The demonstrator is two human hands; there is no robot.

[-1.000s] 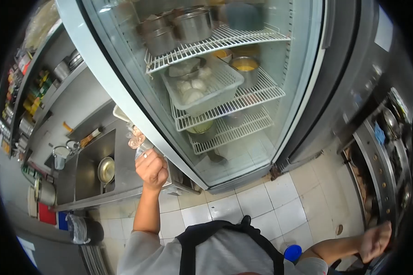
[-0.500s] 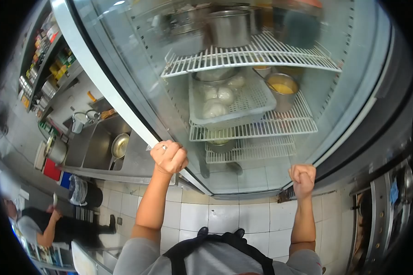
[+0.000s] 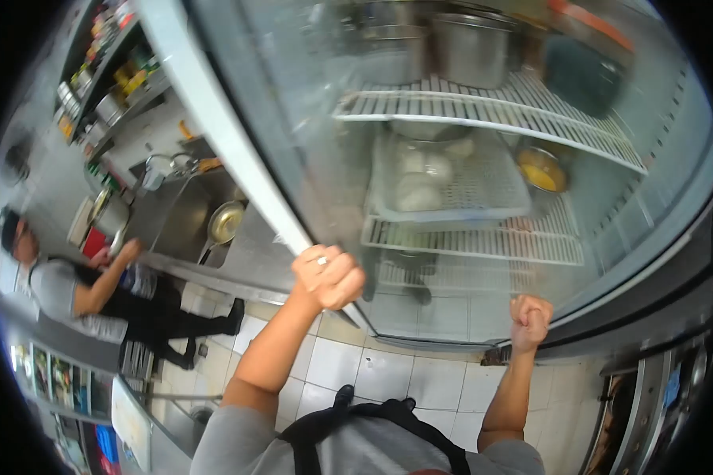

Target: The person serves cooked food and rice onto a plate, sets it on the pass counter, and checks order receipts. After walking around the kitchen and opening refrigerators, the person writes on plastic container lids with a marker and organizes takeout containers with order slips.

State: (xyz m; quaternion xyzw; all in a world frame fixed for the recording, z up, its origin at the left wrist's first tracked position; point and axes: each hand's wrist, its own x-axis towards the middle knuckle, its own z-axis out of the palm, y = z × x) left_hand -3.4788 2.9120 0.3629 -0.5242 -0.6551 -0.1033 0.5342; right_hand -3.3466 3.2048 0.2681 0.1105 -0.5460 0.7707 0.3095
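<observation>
My left hand [image 3: 329, 277], with a ring on one finger, is wrapped around the pale edge of the glass fridge door [image 3: 249, 170]. Lower right, before the glass, my right hand [image 3: 530, 323] is closed in a fist with nothing visible in it. Through the glass I see a white perforated basket [image 3: 495, 174] holding wrapped round white items [image 3: 424, 178]. Beside it is a metal pot with yellow contents [image 3: 542, 169]. A large steel pot [image 3: 474, 51] and a dark container with an orange top [image 3: 586, 71] stand on the upper wire shelf [image 3: 483, 107].
On the left, a steel sink [image 3: 184, 226] has a pan [image 3: 226, 223] in it. A co-worker [image 3: 59, 289] in a cap and dark apron stands at that counter. Shelves of jars and tins [image 3: 107, 87] hang above. Steel kitchen equipment [image 3: 650, 396] is at right.
The view has turned left, so the fridge appears farther right. My left hand keeps its grip on the door edge; my right fist stays closed. The co-worker now shows more fully.
</observation>
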